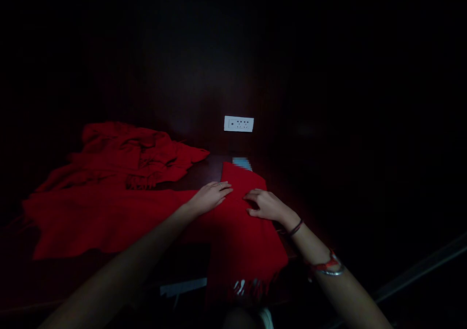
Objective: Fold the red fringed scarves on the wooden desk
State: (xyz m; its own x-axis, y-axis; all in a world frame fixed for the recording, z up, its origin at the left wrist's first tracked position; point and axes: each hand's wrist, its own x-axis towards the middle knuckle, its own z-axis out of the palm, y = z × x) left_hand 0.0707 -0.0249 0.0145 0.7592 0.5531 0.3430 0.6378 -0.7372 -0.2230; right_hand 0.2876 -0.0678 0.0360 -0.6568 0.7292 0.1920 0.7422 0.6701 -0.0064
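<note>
A red fringed scarf (248, 241) lies across a dark surface, with one part running left and another folded part hanging toward me. Its tassels dangle at the near edge. My left hand (209, 197) rests flat on the red cloth, fingers stretched out, a ring on one finger. To the right of it, my right hand (265, 205) touches the same cloth with curved fingers, thumb apart from them. Bracelets circle my right wrist and forearm. More crumpled red fringed cloth (120, 149) is heaped at the back left.
A white wall socket (239, 124) sits on the dark wall ahead. Just behind the scarf lies a blurred light-blue item (242, 163). Below the front edge is a pale flat strip (183, 286). Much of the surroundings is too dark to make out.
</note>
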